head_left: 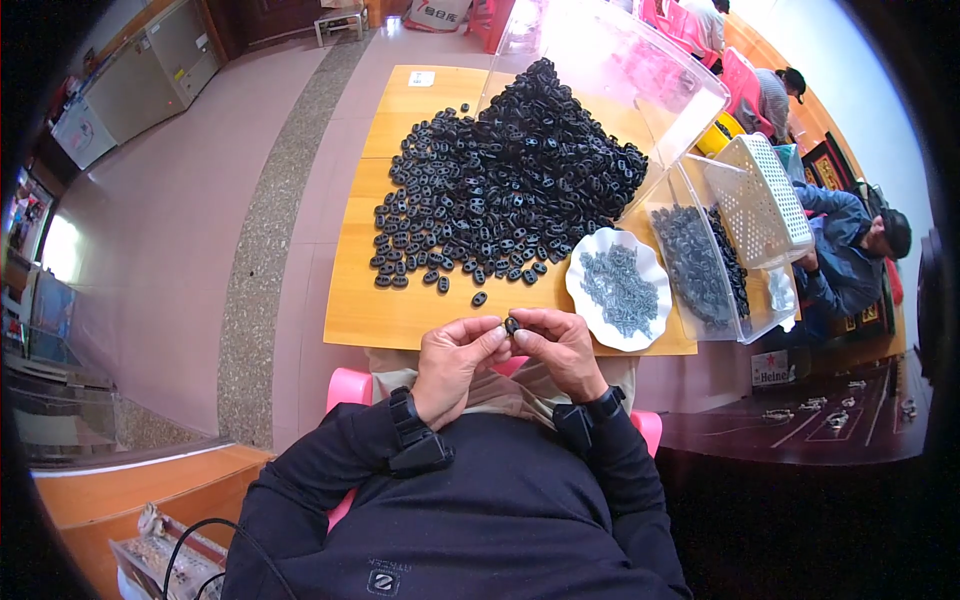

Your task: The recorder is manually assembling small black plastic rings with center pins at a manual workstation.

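Just past the table's near edge, my left hand [455,362] and my right hand [562,352] meet, fingertips pinched together. Between them is a small black oval cord lock [512,325]; my fingers cover most of it. Straight ahead, a large heap of similar black two-hole cord locks [560,140] spreads left into a thin layer. One loose cord lock [479,298] lies on the wood closest to my hands. Right of them stands a white scalloped plate [578,285], holding many tiny silvery pieces [622,290] that look like springs.
A tipped clear plastic bin [610,50] stands behind the heap on the wooden table [350,285]. Right of the plate, a clear box [742,318] holds small dark parts, with a white perforated basket [765,190] on it. A person [845,250] sits farther right.
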A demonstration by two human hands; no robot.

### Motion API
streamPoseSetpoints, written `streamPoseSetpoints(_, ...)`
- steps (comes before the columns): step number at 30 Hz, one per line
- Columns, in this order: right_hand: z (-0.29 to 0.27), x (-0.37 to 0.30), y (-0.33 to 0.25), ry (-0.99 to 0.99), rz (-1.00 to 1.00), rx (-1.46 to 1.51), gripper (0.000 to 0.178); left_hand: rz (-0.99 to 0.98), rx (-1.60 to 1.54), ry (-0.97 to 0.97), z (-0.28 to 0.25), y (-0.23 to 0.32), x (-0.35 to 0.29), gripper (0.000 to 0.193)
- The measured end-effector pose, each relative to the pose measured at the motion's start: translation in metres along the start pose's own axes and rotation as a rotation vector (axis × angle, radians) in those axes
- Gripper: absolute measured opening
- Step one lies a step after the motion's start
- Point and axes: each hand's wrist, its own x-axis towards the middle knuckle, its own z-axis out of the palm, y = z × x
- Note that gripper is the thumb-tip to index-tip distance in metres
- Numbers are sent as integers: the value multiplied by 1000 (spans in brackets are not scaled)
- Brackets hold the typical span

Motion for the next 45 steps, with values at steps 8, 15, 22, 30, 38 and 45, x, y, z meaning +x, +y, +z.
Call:
streamPoseSetpoints(8, -4, -1, -4, -16, -17, -18, 26, -28, 21, -31, 2, 4, -2, 16)
streamPoseSetpoints(15, -3, -5, -8, -32, 12, -1, 25, -102, 38, -61, 2, 6, -6, 8)
streamPoseSetpoints(22, 0, -9, -13, -45, 5, 12, 24, -35, 47, -130, 2, 5, -5, 5)
streamPoseSetpoints(30, -1, -7, -17, -70, 20, -1, 25, 41, 98, -139, 5, 1, 0, 5)
streamPoseSetpoints(38, -1, -13, -36, 98, -62, -269, 26, -27, 110, -57, 13, 8, -3, 10)
streamPoseSetpoints(45, -44, -41, -114, 612, -622, -863, 23, -44, 99, -92, 7, 9, -7, 9)
